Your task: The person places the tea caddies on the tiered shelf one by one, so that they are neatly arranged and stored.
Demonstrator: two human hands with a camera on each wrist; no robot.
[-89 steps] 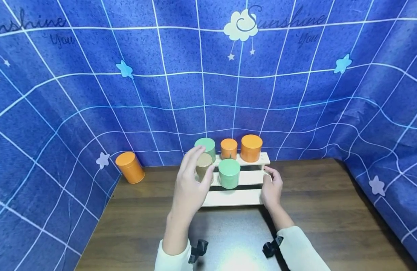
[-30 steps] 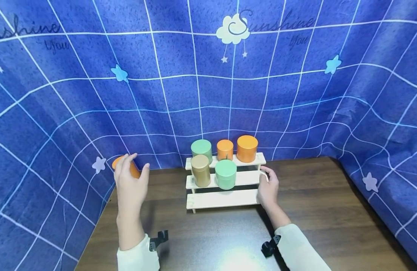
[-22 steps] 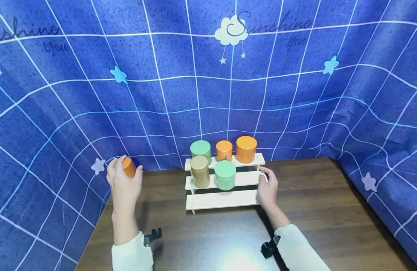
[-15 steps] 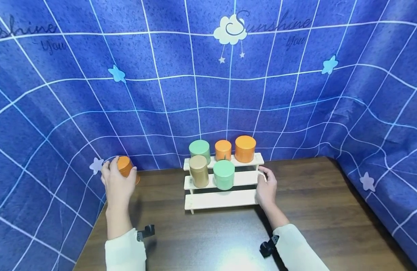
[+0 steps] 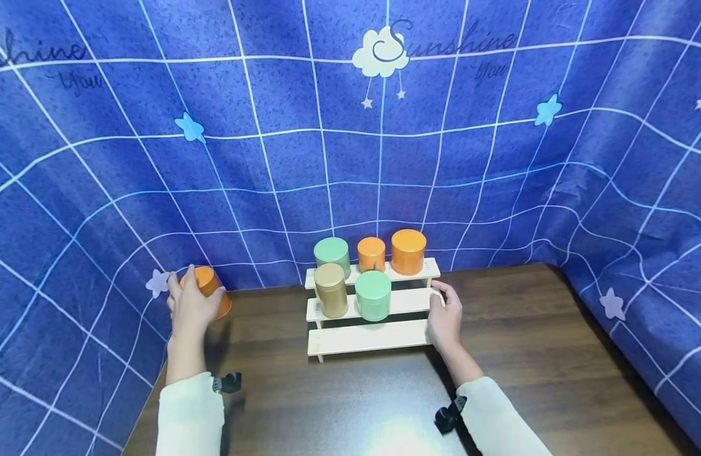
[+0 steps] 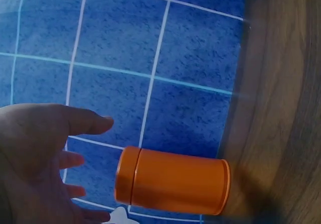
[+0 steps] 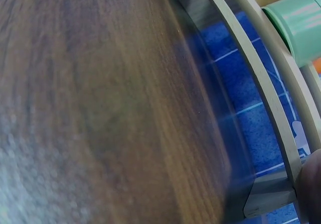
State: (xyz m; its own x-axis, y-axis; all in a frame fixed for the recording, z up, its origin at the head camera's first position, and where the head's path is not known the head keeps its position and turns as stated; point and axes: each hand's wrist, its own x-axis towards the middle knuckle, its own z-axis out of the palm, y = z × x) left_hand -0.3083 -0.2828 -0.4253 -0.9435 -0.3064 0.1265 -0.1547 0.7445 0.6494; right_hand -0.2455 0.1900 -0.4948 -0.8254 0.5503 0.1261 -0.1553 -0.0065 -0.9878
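At the left back of the table, my left hand (image 5: 192,310) is at a tall orange canister (image 6: 173,181). In the left wrist view its thumb and fingers are spread just short of the lid, with a gap between. The canister stands upright on the wood. My right hand (image 5: 446,316) grips the right end of a pale three-step wooden rack (image 5: 367,339), thumb in front. Two orange tins, one small (image 5: 371,254) and one wide (image 5: 408,252), share the top step with a green tin (image 5: 332,254). The middle step holds a gold canister (image 5: 331,291) and another green tin (image 5: 373,296).
A dark wood table (image 5: 532,342) lies under everything. Blue gridded cloth (image 5: 282,158) hangs behind it and along both sides, close behind the rack and the orange canister. The rack's lowest step bears no tin.
My left hand has left the gold canister, now standing on the middle step, and moved left to the tall orange canister. My right hand has stayed on the rack; the head view has shifted slightly.
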